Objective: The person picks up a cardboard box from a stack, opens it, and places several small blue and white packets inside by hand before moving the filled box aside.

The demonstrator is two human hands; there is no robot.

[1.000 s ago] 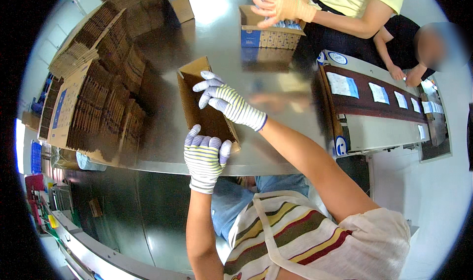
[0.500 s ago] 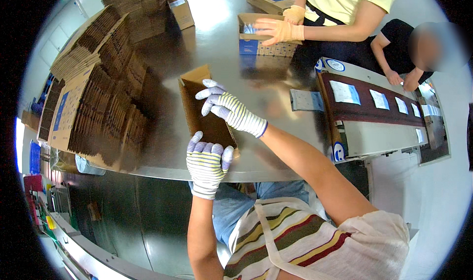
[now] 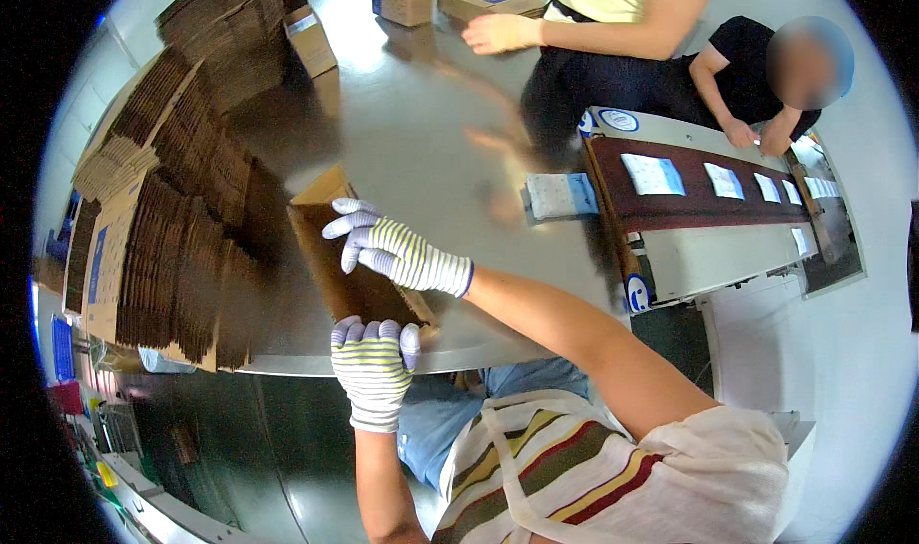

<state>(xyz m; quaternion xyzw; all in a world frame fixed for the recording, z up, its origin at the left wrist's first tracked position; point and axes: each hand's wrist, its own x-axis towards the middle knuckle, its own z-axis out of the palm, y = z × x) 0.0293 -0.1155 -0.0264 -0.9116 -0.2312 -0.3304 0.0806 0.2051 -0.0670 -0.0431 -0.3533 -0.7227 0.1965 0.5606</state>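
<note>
A brown cardboard box (image 3: 321, 242) stands on the metal table in front of me, its dark inside showing. My left hand (image 3: 371, 372), in a striped knit glove, curls its fingers over the box's near end. My right hand (image 3: 402, 252), gloved alike, reaches across from the right, with its fingers apart over the box's opening. Nothing shows between those fingers. The hands hide much of the box's right side and near edge.
Tall stacks of flattened cartons (image 3: 144, 257) fill the table's left side. On the right, a dark-belted conveyor (image 3: 699, 197) carries white-and-blue packets; one packet (image 3: 562, 196) lies at its end on the table (image 3: 421, 151). A co-worker's gloved hand (image 3: 503, 34) is beyond, near a carton (image 3: 402, 3).
The view has shifted. My left fingers have folded down over the box's near end; my right hand stays over the opening. The co-worker's carton has moved farther off to the left.
</note>
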